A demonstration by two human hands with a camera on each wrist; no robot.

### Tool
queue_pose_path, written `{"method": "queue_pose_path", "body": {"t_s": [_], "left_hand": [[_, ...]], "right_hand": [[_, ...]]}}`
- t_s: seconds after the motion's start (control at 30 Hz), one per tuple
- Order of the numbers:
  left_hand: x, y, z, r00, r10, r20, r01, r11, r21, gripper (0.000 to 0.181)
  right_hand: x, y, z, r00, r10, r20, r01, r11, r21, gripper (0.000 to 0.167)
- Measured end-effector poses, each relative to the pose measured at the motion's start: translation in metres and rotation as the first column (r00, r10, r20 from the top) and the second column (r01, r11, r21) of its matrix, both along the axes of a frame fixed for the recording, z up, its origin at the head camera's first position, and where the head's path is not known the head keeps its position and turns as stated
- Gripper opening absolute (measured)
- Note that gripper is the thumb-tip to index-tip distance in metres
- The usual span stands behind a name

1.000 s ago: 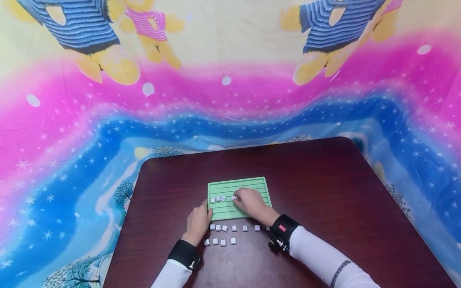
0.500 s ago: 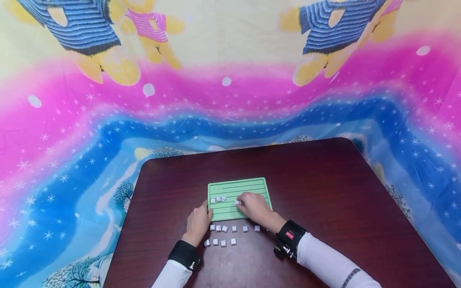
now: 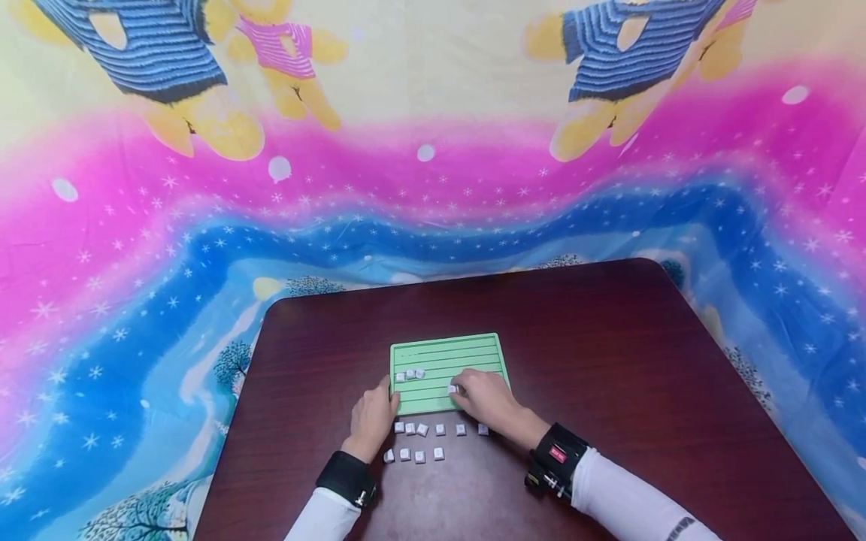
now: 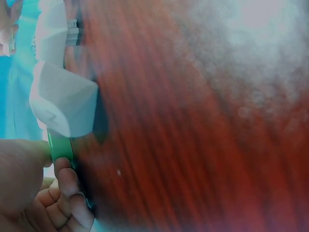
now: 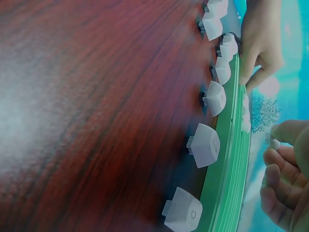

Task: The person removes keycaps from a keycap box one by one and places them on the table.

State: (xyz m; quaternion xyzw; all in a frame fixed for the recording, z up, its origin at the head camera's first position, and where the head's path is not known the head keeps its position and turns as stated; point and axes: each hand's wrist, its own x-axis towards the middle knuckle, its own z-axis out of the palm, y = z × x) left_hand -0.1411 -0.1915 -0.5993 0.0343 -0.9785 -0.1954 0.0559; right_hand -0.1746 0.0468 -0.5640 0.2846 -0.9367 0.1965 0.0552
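A green ridged board [image 3: 433, 400] lies on the table. The left hand [image 3: 370, 422] grips its left edge, and in the left wrist view the fingers of that hand [image 4: 53, 193] curl round the green edge [image 4: 61, 147]. Over the board's lower right part, the right hand [image 3: 489, 400] pinches a white keycap [image 3: 452, 389] between thumb and finger; the right wrist view shows this hand [image 5: 287, 169] with the small keycap [image 5: 273, 143] held above the board [image 5: 224, 183]. Three white keycaps [image 3: 410, 374] sit together at the board's left side.
In front of the board, several white keycaps [image 3: 440, 430] stand in a row on the dark wooden table [image 3: 582, 338]. A second row of keycaps [image 3: 419, 456] is nearer the person. Behind the table hangs a patterned cloth [image 3: 433, 195].
The right hand has moved right and toward the person, carrying the pinched keycap away from the three on the board. The left hand has stayed in place.
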Motion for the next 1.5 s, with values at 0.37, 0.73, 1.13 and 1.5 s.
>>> {"method": "queue_pose_path", "body": {"t_s": [0.37, 0.73, 1.13, 1.5], "left_hand": [[0.001, -0.001, 0.000, 1.000, -0.009, -0.011, 0.009, 1.000, -0.004, 0.038], [-0.001, 0.000, 0.000, 1.000, -0.014, -0.009, 0.014, 1.000, 0.004, 0.036], [-0.001, 0.000, 0.000, 1.000, -0.014, -0.003, 0.014, 1.000, 0.005, 0.039], [0.000, -0.001, 0.000, 1.000, -0.014, -0.006, 0.014, 1.000, 0.002, 0.039]], "right_hand": [[0.014, 0.011, 0.007, 0.999, 0.048, -0.019, -0.048, 0.999, -0.011, 0.007], [0.033, 0.014, 0.000, 0.997, 0.081, -0.016, -0.081, 0.997, -0.012, 0.009], [0.055, 0.016, -0.009, 0.990, 0.137, -0.017, -0.138, 0.990, -0.015, 0.010], [0.076, 0.019, -0.025, 0.978, 0.201, -0.060, -0.200, 0.980, 0.013, 0.010]]}}
